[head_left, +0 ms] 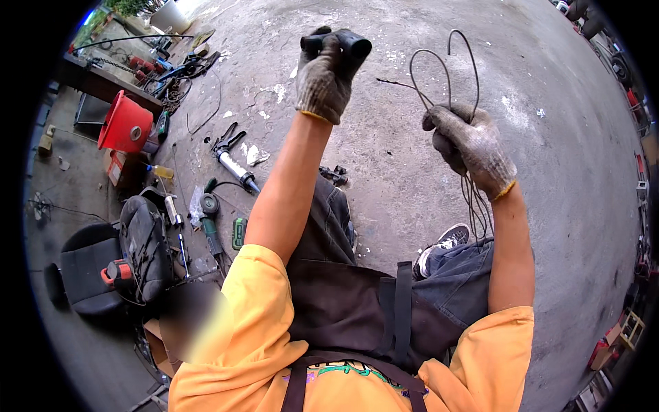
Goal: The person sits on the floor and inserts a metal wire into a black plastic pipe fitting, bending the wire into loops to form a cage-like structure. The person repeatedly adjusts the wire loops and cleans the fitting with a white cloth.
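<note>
My left hand, in a grey work glove, is raised at the top middle and closed around a short black tube-like piece with a round end. Its exact kind I cannot make out. To the right, my gloved right hand is closed on a thin grey cable gathered in a bundle. Two loops stand up above the fingers, and one dark end points left. More strands of it hang below the wrist toward my right leg. The two hands are apart, over the concrete floor.
Left of my arm lie a caulking gun, a green angle grinder and a small green block. Farther left are a black car seat, a red bucket and several cables. A dark metal part lies between my arms.
</note>
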Action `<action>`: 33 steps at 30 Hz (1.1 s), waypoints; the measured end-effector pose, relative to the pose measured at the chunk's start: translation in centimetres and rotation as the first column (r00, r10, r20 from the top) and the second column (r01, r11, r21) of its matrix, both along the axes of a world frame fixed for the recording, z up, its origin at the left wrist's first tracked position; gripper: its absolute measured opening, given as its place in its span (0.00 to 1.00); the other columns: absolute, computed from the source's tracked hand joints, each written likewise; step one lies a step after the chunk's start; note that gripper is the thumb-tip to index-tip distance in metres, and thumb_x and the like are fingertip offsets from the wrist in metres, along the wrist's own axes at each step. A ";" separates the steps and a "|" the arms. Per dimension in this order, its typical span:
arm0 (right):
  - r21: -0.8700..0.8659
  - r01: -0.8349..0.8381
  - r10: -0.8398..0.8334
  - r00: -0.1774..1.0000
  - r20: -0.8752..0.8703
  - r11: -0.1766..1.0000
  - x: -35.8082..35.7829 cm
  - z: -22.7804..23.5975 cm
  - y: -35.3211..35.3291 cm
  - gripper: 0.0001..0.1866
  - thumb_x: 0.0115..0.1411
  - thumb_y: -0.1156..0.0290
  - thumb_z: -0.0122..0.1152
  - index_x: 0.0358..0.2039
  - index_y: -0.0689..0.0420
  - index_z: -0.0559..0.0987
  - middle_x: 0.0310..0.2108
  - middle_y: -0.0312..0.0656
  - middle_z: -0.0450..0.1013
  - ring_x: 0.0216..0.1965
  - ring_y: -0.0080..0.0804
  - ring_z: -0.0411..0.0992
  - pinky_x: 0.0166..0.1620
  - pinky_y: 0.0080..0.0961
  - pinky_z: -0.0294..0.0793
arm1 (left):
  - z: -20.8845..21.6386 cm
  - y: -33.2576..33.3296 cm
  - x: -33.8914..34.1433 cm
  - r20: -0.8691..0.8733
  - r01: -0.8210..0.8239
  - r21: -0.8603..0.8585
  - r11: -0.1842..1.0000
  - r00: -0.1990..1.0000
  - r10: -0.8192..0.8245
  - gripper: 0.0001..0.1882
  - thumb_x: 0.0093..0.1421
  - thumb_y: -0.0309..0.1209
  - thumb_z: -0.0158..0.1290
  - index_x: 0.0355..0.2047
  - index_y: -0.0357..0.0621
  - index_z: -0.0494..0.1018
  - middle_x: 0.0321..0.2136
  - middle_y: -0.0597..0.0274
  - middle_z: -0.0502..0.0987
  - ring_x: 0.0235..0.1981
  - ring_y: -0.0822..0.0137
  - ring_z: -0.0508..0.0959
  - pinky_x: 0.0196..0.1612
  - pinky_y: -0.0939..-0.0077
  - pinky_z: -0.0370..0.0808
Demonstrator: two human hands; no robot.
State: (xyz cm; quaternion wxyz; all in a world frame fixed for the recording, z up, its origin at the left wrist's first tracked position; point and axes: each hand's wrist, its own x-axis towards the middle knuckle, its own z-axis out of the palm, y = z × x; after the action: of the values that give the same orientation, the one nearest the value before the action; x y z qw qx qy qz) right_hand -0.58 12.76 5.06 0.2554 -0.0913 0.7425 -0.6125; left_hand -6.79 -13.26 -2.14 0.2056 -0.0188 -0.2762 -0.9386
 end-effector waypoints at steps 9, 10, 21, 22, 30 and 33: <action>0.201 0.258 -0.196 0.939 -0.283 0.945 1.0 -4.9 1.2 0.13 0.69 0.63 0.56 0.40 0.61 0.80 0.19 0.29 0.68 0.16 0.13 0.61 0.18 0.15 0.57 | -6.6 -24.2 11.7 -0.238 -0.130 -0.970 -0.205 0.674 0.699 0.17 0.59 0.24 0.58 0.50 0.46 0.75 0.43 0.63 0.80 0.44 0.69 0.79 0.48 0.77 0.75; 0.200 0.241 -0.202 0.960 -0.195 0.950 0.5 -5.6 1.2 0.13 0.69 0.63 0.56 0.41 0.61 0.80 0.19 0.29 0.68 0.15 0.13 0.61 0.17 0.15 0.57 | -9.4 -27.0 14.0 -0.146 0.041 -0.974 -0.222 0.636 0.758 0.17 0.58 0.25 0.58 0.49 0.45 0.75 0.43 0.62 0.80 0.45 0.69 0.78 0.50 0.76 0.75; 0.669 0.033 0.197 0.944 -0.265 0.742 -8.3 -22.3 2.9 0.16 0.70 0.64 0.55 0.43 0.66 0.81 0.25 0.36 0.77 0.23 0.26 0.71 0.27 0.26 0.69 | -30.1 -30.8 29.5 0.518 0.756 -0.637 0.151 0.275 0.810 0.25 0.52 0.33 0.51 0.52 0.41 0.73 0.51 0.40 0.76 0.56 0.42 0.74 0.59 0.58 0.70; 0.849 -0.092 0.449 0.875 -0.180 0.520 -8.8 -24.4 3.2 0.16 0.70 0.65 0.55 0.43 0.68 0.80 0.27 0.39 0.79 0.25 0.30 0.74 0.31 0.31 0.72 | -32.7 -31.2 30.4 0.437 0.699 -0.693 0.177 0.212 0.874 0.27 0.52 0.33 0.51 0.54 0.43 0.72 0.54 0.42 0.74 0.56 0.45 0.74 0.59 0.58 0.70; 0.740 -0.127 0.336 0.931 -0.141 0.660 -4.9 -33.7 2.9 0.13 0.66 0.66 0.58 0.38 0.65 0.80 0.26 0.51 0.77 0.26 0.34 0.74 0.34 0.33 0.72 | -33.7 -31.7 18.8 0.616 0.778 -0.589 0.220 0.255 0.745 0.33 0.54 0.55 0.61 0.54 0.48 0.76 0.48 0.47 0.80 0.51 0.48 0.79 0.57 0.61 0.73; 0.736 -0.135 0.137 0.989 0.058 0.663 -2.9 -34.1 2.6 0.12 0.65 0.67 0.58 0.37 0.64 0.80 0.26 0.54 0.77 0.26 0.39 0.74 0.34 0.35 0.72 | -36.1 -34.6 14.2 0.412 0.791 -0.611 -0.008 0.327 0.851 0.24 0.56 0.34 0.52 0.54 0.49 0.76 0.50 0.43 0.77 0.52 0.44 0.77 0.56 0.58 0.74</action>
State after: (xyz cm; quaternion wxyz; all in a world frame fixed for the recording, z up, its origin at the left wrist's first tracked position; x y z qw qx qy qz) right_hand -3.49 15.36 -29.08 0.3147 -0.0361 0.9177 -0.2396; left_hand 7.38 -47.91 -38.26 -0.0560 0.4005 -0.8960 -0.1836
